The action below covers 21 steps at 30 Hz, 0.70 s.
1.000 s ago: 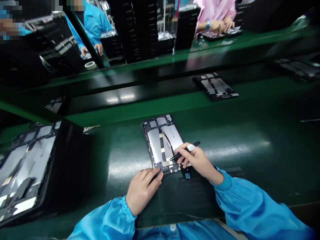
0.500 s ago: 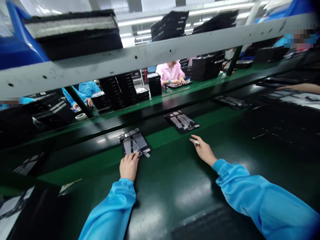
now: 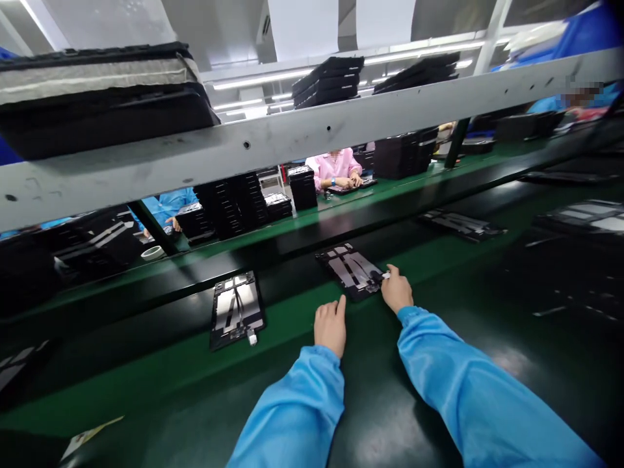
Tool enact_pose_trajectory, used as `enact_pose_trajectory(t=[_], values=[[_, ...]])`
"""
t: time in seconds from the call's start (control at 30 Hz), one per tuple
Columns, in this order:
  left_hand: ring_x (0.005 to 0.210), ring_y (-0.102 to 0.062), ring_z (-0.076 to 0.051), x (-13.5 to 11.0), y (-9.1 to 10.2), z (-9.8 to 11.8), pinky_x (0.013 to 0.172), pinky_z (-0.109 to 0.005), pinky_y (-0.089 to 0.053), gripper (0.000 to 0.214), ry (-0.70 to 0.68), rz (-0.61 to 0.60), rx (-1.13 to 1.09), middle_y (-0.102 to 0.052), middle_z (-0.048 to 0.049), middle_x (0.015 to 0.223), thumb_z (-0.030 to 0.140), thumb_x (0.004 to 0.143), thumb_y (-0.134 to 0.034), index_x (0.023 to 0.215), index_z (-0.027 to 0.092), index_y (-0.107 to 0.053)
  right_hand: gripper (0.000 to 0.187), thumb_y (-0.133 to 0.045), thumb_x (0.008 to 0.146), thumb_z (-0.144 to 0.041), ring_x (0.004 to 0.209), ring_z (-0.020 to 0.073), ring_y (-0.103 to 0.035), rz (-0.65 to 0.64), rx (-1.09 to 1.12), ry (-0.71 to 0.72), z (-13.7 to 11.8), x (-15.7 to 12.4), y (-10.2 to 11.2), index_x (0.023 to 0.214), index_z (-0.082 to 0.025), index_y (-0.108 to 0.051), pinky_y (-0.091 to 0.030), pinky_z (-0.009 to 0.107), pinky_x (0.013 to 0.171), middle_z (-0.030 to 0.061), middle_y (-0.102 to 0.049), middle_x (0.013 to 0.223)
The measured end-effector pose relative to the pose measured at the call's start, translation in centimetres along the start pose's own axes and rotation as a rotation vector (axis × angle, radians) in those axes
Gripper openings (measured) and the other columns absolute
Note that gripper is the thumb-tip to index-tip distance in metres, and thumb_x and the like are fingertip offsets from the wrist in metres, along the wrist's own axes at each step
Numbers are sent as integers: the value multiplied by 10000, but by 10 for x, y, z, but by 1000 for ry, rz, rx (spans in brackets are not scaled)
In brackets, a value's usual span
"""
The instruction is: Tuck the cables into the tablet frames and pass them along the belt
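My right hand [image 3: 397, 290] is at the lower right corner of a tablet screen panel [image 3: 348, 266], with its fingers closed on a small white piece [image 3: 387, 275]. Just below that panel, my left hand [image 3: 330, 328] has its fingers stretched forward, apart from the panel and holding nothing. A second tablet screen panel [image 3: 238, 305] lies to the left on the dark strip, its grey back and black flex cables facing up. From its lower edge sticks a small white tab [image 3: 252, 337]. The undersides of my fingers are hidden.
A further panel [image 3: 461, 224] lies to the right, near a dark stack [image 3: 580, 224]. Above the bench runs a grey rail [image 3: 287, 133] carrying black trays [image 3: 107, 117]. Across the bench, a person in pink [image 3: 336, 170] works beside stacked trays. A roll of tape [image 3: 153, 253] sits left.
My left hand has let go of the left panel and moved right. My right hand has come to the middle panel's corner with the white piece. The view has shifted; the left panel appears turned.
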<state>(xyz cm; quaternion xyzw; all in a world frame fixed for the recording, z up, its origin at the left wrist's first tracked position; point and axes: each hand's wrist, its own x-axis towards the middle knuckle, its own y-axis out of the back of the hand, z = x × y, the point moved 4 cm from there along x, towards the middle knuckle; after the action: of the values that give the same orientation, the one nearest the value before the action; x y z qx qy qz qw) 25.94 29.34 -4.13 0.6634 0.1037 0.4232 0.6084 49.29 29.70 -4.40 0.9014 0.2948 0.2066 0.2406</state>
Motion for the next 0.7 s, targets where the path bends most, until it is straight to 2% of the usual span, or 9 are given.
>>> enact_pose_trajectory(t=[0.07,0.17,0.27,0.33,0.4,0.5,0.53,0.6,0.7], values=[[1102,-598,-256,12,-8,9,952,-409,-486,600,37,-10,-76,-640,-156,1182,-23,823,-434,1405,118,-445,480,-540,816,-100,1047,370,-642,-26,34,16,-3,-2,-1,1294,-70,-566,-445,486,933,242,-692,1022],[1032,-616,-295,15,-3,5,873,-433,-516,595,146,15,-186,-643,-185,1118,10,826,-450,1416,76,-407,447,-546,832,-174,1064,322,-646,-85,137,46,-6,-13,4,1274,-103,-557,-454,463,960,193,-707,1060],[1015,-622,-274,-1,13,-7,857,-413,-521,487,269,73,-293,-622,-171,1098,72,921,-387,1407,86,-405,512,-523,853,-270,1079,279,-654,-189,274,75,-9,-37,13,1331,-96,-467,-513,419,909,197,-684,1164],[969,-632,-233,-23,26,-15,831,-379,-534,429,330,92,-365,-617,-131,1048,103,971,-318,1384,106,-437,555,-531,840,-302,1069,266,-664,-297,354,98,-10,-62,20,1348,-101,-438,-546,395,851,210,-662,1220],[847,-641,-180,-55,39,-21,748,-318,-553,399,354,63,-441,-610,-73,929,135,991,-312,1351,112,-481,564,-581,805,-326,1009,257,-687,-420,413,121,-10,-93,31,1323,-130,-474,-557,388,826,200,-664,1232],[686,-607,-110,-120,65,-24,598,-212,-538,409,343,-40,-546,-569,-3,818,181,933,-508,1337,117,-507,570,-692,734,-344,885,230,-705,-609,452,153,-12,-147,55,1263,-184,-550,-557,397,841,158,-670,1243],[669,-595,-98,-145,76,-23,568,-190,-528,492,338,-76,-575,-562,5,828,178,879,-597,1357,126,-491,591,-726,713,-334,898,229,-698,-682,444,172,-14,-165,63,1263,-196,-558,-549,401,867,146,-655,1272],[668,-576,-86,-194,101,-17,555,-176,-521,675,327,-145,-620,-557,5,876,148,792,-691,1416,163,-431,657,-758,713,-308,1062,248,-650,-853,363,253,-21,-204,77,1320,-216,-524,-487,418,979,122,-606,1340],[697,-563,-97,-257,137,-4,606,-203,-534,709,332,-212,-626,-566,-5,923,121,833,-633,1473,231,-349,602,-742,743,-322,1112,271,-630,-951,261,275,-28,-252,92,1302,-225,-539,-467,433,1002,90,-652,1247]])
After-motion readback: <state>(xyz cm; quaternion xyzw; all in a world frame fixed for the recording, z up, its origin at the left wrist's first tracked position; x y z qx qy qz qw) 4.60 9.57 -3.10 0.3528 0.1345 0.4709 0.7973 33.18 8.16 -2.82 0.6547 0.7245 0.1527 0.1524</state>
